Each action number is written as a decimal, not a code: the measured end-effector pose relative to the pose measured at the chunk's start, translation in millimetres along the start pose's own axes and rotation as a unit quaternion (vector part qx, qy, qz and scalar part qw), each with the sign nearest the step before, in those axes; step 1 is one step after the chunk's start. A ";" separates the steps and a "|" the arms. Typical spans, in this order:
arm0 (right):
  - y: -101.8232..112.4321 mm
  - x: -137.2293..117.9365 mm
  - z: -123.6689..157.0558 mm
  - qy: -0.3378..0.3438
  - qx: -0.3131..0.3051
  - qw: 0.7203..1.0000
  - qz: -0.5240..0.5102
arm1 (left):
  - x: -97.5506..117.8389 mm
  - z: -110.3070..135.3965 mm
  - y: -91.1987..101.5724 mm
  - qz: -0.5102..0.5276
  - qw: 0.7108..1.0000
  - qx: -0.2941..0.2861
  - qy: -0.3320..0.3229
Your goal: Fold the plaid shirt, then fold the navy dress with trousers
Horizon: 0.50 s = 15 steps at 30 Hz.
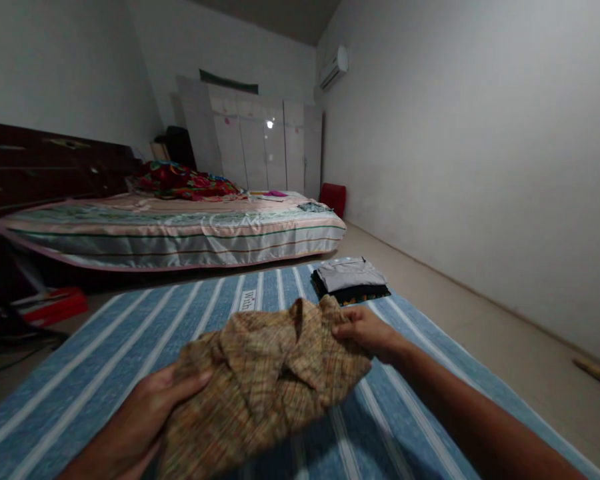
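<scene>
A brown and yellow plaid shirt (260, 373) with a collar is stretched between my two hands, above a blue and white striped bed cover (145, 340). My left hand (155, 407) grips its left side, thumb on top and the fingers hidden beneath the cloth. On the other side, my right hand (363, 330) pinches the shirt near the shoulder, beside the collar. Just beyond my right hand lies a small stack of folded clothes (353, 273), grey on top with black and patterned cloth underneath.
A second bed (180, 233) with a striped satin cover stands ahead, a red floral blanket (185, 181) heaped on it. White wardrobes (255, 140) line the back. A red object (333, 199) stands by the right wall. A red box (55, 305) sits low at left.
</scene>
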State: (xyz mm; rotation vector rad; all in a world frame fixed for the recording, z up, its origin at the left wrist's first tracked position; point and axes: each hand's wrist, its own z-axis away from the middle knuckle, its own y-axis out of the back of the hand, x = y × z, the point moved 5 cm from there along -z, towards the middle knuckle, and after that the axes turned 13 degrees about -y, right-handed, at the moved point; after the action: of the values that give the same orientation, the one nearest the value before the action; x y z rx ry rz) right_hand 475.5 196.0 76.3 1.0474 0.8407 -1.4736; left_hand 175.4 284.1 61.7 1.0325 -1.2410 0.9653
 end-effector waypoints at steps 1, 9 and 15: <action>21.8 -8.5 -9.4 -0.001 0.025 1.000 0.009 | 4.7 -19.1 -27.3 0.059 0.997 -0.055 0.012; 170.5 -69.5 -77.8 0.001 0.199 0.978 0.066 | 44.6 -160.0 -189.6 0.171 0.976 -0.094 -0.099; 244.4 -90.9 -121.6 0.014 0.330 0.937 0.115 | 60.6 -230.4 -254.9 0.163 0.975 -0.073 -0.134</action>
State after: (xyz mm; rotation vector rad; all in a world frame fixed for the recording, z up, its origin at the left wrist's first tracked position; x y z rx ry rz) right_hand 738.3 301.5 126.9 1.6016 0.2079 -1.5718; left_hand 485.9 440.3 92.6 0.8788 -1.7191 0.9858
